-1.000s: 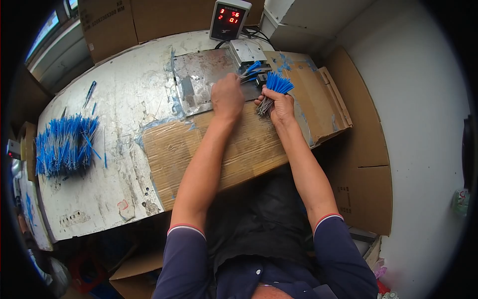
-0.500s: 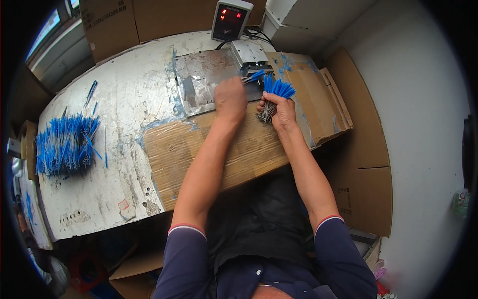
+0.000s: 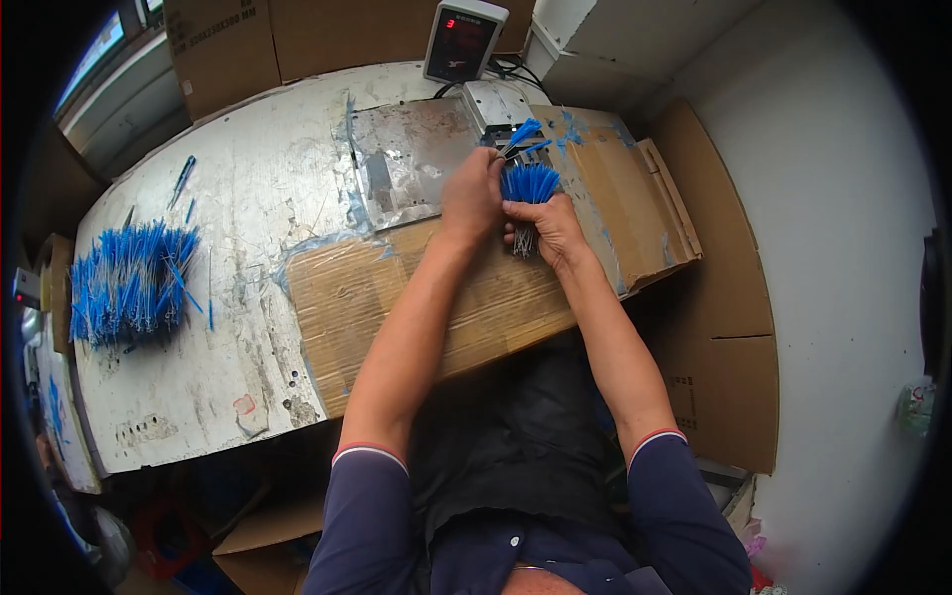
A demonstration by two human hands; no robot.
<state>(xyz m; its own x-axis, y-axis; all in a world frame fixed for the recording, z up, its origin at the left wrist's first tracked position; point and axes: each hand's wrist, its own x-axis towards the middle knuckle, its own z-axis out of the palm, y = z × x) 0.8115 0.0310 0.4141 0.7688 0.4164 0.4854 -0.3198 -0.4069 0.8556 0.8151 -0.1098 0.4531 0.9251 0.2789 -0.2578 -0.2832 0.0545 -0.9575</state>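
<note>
Two bare hands work close together at the back edge of the cardboard sheet. My right hand (image 3: 553, 230) is closed around a thick bundle of blue-tipped wires (image 3: 530, 183); the blue ends point away from me and the thin metal ends hang below the fist. Just left of it, my left hand (image 3: 469, 201) pinches a small bunch of blue-tipped wires (image 3: 523, 133), which slants up to the right over a metal device (image 3: 498, 102). The left fingertips are partly hidden. On the left of the table lies a large pile of similar blue-tipped wires (image 3: 134, 283).
A metal plate (image 3: 402, 149) is taped to the worn white table (image 3: 248, 178). At the back stands a display box (image 3: 464, 42) with red digits. A cardboard sheet (image 3: 367, 307) covers the front, and a cardboard box (image 3: 635, 198) sits right. A pen (image 3: 181, 181) lies near the pile.
My right hand has shifted left with its bundle, nearer my left hand. The small bunch in my left hand has risen and tilts more steeply. Fewer red digits are lit.
</note>
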